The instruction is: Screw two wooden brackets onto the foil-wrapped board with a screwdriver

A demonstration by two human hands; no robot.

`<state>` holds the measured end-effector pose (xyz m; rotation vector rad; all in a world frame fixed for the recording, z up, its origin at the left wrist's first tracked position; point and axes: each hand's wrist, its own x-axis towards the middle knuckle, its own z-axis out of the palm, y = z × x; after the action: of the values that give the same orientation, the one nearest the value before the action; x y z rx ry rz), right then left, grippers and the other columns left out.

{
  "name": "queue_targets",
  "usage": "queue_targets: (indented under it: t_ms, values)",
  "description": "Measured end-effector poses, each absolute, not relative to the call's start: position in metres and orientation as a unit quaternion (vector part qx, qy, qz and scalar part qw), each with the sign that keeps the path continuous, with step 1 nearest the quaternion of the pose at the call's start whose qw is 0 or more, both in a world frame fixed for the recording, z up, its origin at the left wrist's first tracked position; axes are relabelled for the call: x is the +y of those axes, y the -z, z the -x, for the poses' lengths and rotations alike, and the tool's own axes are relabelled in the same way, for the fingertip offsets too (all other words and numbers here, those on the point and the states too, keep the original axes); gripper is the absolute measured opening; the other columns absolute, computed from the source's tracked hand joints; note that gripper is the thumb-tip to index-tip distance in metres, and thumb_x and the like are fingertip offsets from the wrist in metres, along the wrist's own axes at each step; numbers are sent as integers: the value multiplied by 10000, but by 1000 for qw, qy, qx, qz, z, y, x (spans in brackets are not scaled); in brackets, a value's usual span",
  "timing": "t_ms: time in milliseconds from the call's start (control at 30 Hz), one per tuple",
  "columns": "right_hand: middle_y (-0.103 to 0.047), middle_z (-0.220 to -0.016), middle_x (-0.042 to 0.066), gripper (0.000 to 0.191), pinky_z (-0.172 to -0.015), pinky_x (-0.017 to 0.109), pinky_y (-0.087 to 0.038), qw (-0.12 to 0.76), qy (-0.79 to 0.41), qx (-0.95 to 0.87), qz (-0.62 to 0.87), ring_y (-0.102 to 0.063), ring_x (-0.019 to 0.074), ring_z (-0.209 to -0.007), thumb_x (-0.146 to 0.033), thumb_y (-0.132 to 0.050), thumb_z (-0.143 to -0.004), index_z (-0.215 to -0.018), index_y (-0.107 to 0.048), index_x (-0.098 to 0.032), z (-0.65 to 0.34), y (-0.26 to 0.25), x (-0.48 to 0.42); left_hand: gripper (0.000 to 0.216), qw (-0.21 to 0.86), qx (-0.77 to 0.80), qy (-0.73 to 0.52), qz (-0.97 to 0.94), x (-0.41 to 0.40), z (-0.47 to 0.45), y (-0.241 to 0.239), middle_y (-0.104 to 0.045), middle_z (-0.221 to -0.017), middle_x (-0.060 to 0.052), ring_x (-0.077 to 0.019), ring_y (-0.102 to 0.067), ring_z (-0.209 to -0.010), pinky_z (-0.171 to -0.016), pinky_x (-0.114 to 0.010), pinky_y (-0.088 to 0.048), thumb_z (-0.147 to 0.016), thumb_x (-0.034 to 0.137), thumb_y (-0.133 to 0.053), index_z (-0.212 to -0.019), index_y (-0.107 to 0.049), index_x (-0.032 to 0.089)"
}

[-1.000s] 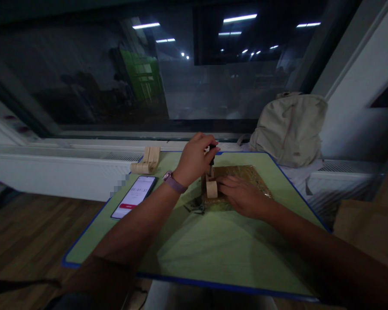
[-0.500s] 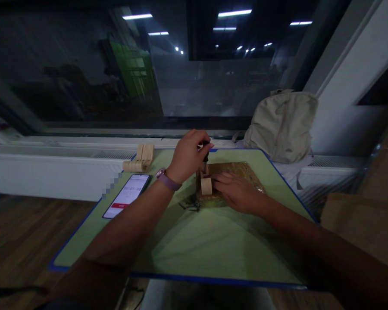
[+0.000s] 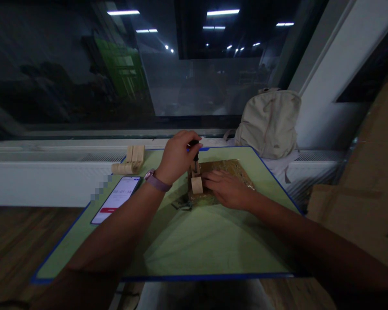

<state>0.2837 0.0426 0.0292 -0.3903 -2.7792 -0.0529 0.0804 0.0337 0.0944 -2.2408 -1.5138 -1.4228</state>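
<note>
My left hand is closed round the dark handle of a screwdriver that stands upright over a small wooden piece. That wooden piece, with a rounded wheel-like end, sits at the left edge of a flat brown board on the green mat. My right hand lies flat on the board with fingers stretched toward the wooden piece, touching it. A few small dark screws lie on the mat just left of the board.
A phone with a lit screen lies at the mat's left. A wooden assembly rests at the back left by the window sill. A beige backpack leans at the back right. Cardboard stands to the right.
The view has swung so everything sits further left and lower in frame. Both hands keep the same hold on the screwdriver and the board.
</note>
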Motion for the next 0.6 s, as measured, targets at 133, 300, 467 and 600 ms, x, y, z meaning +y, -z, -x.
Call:
queue_targets:
  t_ms: [133, 300, 467, 600]
  values:
    - [-618, -1288, 145, 348, -930, 427, -454, 161, 14, -978, 134, -559, 261, -1091, -43, -480, -873, -1181, -607, -142, -283, -31, 43, 197, 22, -513, 452, 730, 33, -77, -97, -729, -964, -47, -180, -671, -842, -792, -322, -548, -867, 134, -550, -995, -688, 189]
    - [-589, -1357, 144, 364, -957, 447, -449, 162, 0, -978, 134, -551, 267, -1124, -56, -518, -868, -1207, -609, -153, -283, -31, 42, 143, 31, -487, 487, 724, 35, -80, -92, -684, -996, -63, -187, -640, -914, -713, -280, -555, -874, 271, -629, -964, -709, 196]
    - [-609, -1326, 147, 340, -943, 453, -456, 168, 7, -976, 138, -564, 276, -1101, -66, -534, -866, -1186, -624, -143, -282, -29, 42, 84, 72, -501, 499, 704, 37, -80, -90, -636, -863, -31, -151, -597, -774, -689, -277, -531, -856, 274, -681, -870, -719, 201]
    - [-602, -1350, 136, 360, -953, 446, -454, 169, 7, -976, 139, -558, 275, -1127, -57, -527, -859, -1195, -620, -149, -282, -29, 42, 141, 50, -496, 492, 714, 37, -78, -90, -706, -931, -42, -164, -647, -820, -758, -303, -548, -878, 216, -621, -975, -723, 199]
